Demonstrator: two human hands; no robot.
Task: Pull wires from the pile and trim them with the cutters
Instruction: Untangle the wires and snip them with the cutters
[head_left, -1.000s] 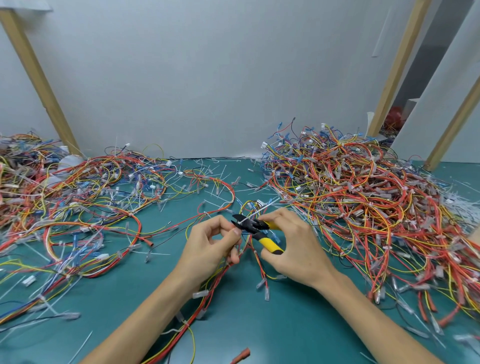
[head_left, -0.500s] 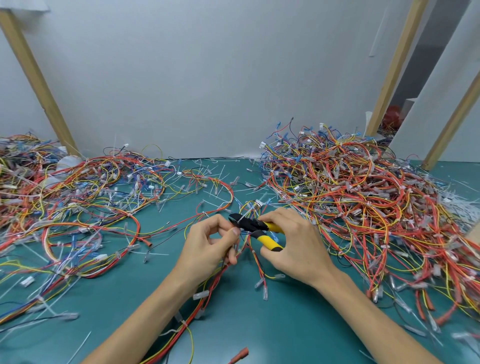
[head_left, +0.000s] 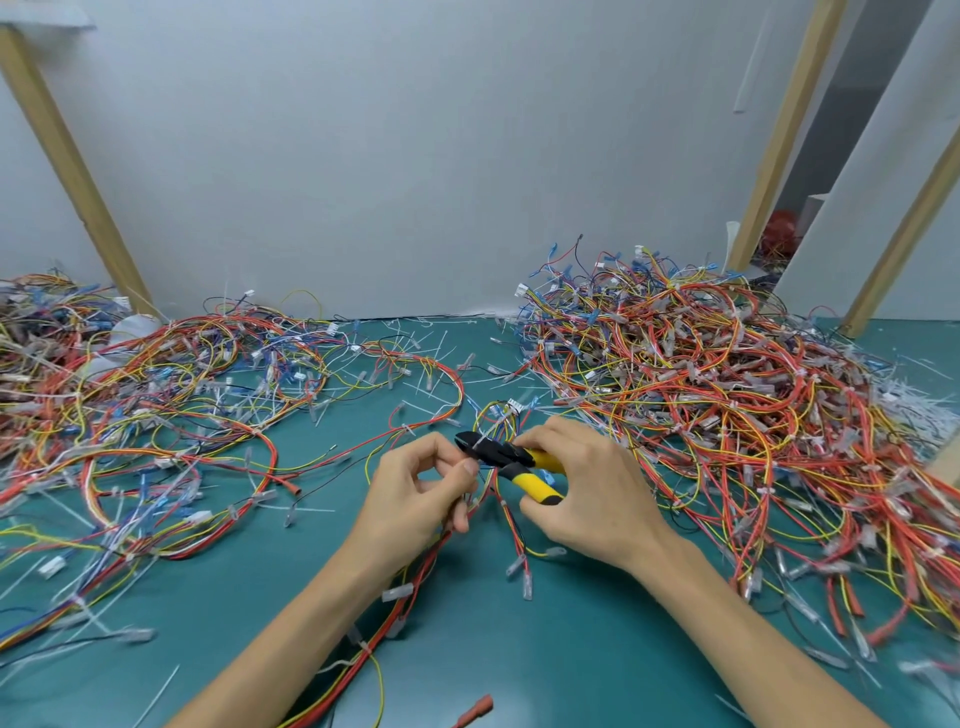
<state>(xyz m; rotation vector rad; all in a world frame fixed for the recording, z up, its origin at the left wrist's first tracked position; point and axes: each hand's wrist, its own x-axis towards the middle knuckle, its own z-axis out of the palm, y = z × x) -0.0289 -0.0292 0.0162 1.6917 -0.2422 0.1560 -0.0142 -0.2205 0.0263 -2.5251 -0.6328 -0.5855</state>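
Cutters (head_left: 511, 457) — right hand (head_left: 597, 493) grips | left hand (head_left: 410, 499) pinches wires (head_left: 511, 525) | pile (head_left: 727, 395) right — tangle (head_left: 156, 389) left

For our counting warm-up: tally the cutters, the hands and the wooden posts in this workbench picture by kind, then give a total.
Cutters: 1
Hands: 2, left hand gripping a wire bundle, right hand gripping the cutters
Wooden posts: 3
Total: 6
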